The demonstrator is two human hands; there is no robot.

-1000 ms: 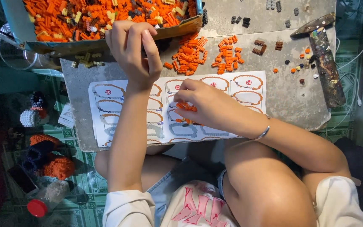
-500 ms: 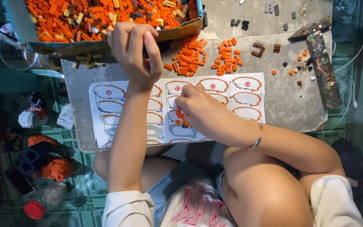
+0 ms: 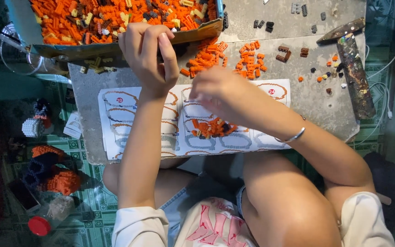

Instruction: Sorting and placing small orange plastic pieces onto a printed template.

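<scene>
My left hand [image 3: 145, 55] is raised over the front edge of a cardboard box [image 3: 197, 33] full of small orange bricks. Its fingers are curled together, and I see nothing in them. My right hand [image 3: 218, 93] is blurred, hovering over the white instruction sheet [image 3: 124, 123] with a bracelet on its wrist. Just below it, a small cluster of orange and dark bricks [image 3: 212, 128] lies on the sheet. Two piles of loose orange bricks [image 3: 227, 59] lie on the grey board [image 3: 316, 105] beyond the sheet.
A rusty flat tool [image 3: 355, 75] lies on the board's right side, with scattered small dark and orange bricks around it. On the tiled floor at left are a small brick figure [image 3: 35, 121], orange and dark brick parts [image 3: 53, 174] and a red-capped jar [image 3: 40, 224].
My right hand has lifted off the brick cluster on the sheet and moved up and to the right, uncovering it. My left hand has stayed at the box edge.
</scene>
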